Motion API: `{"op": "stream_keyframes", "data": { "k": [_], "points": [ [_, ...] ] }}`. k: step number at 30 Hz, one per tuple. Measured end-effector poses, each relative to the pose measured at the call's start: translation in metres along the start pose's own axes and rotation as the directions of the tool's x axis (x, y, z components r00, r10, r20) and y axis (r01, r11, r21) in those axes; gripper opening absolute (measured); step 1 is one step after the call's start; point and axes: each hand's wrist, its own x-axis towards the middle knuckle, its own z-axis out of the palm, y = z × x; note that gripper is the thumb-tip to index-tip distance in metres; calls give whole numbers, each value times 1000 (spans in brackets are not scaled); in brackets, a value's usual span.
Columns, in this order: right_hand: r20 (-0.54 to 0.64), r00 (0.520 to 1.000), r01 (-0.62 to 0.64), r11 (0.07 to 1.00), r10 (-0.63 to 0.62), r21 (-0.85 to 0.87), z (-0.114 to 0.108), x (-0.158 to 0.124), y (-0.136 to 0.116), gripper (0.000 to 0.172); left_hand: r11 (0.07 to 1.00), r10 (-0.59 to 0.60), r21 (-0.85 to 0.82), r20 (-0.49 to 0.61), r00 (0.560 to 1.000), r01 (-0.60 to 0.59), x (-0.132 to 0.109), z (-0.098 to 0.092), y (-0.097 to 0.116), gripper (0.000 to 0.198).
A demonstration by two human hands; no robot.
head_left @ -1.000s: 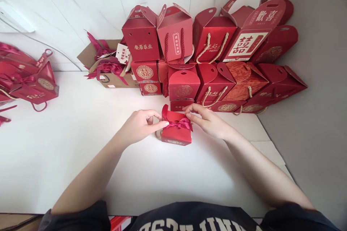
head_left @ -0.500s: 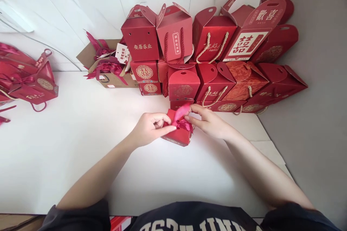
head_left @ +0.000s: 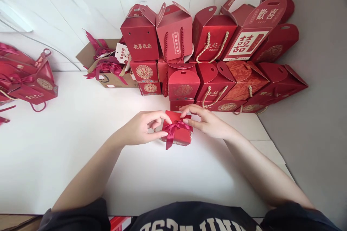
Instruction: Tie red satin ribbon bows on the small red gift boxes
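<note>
Fingers [head_left: 159, 114] on closed, ribbon-tied red box [head_left: 183, 137]

Both hands [head_left: 173, 126] on small red box [head_left: 181, 136]; ribbon bow [head_left: 173, 128] on top

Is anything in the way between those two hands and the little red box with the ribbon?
Nothing visible. The left hand and right hand both hold the small red box, fingers at its ribbon bow.
</note>
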Motion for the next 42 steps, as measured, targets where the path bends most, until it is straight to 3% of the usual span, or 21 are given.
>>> {"op": "stream_keyframes", "data": {
  "k": [4, 8, 11, 17, 26, 34, 42],
  "points": [
    [-14, 1000, -8, 999, 9, 33, 0, 0, 0, 10, 985, 57, 166, 4, 998, -57, 2, 7, -3, 16],
    [-35, 999, 16, 1000, -17, -15, -5, -1, -4, 9, 972, 15, 237, -97, 995, 9, 2, 11, -9, 15],
    [-28, 999, 41, 997, -43, -68, -6, -1, -7, 8, 982, -76, 166, -117, 990, 95, 4, 14, -10, 16],
    [-2, 999, 43, 995, -43, -95, 3, -1, -7, 3, 969, -212, -145, -73, 975, 200, 11, 24, -8, 28],
    [-11, 1000, 3, 1000, -3, -22, 5, -1, -8, 16, 883, -221, -410, 65, 973, 228, 18, 29, -18, 38],
    [-4, 1000, 3, 996, -3, -90, 6, -1, -8, 30, 865, -312, -415, -5, 950, 282, 22, 35, -23, 41],
    [-35, 999, -15, 992, 11, -122, 5, -1, -3, 33, 878, -312, -401, -61, 948, 263, 21, 39, -18, 44]
  ]
}}
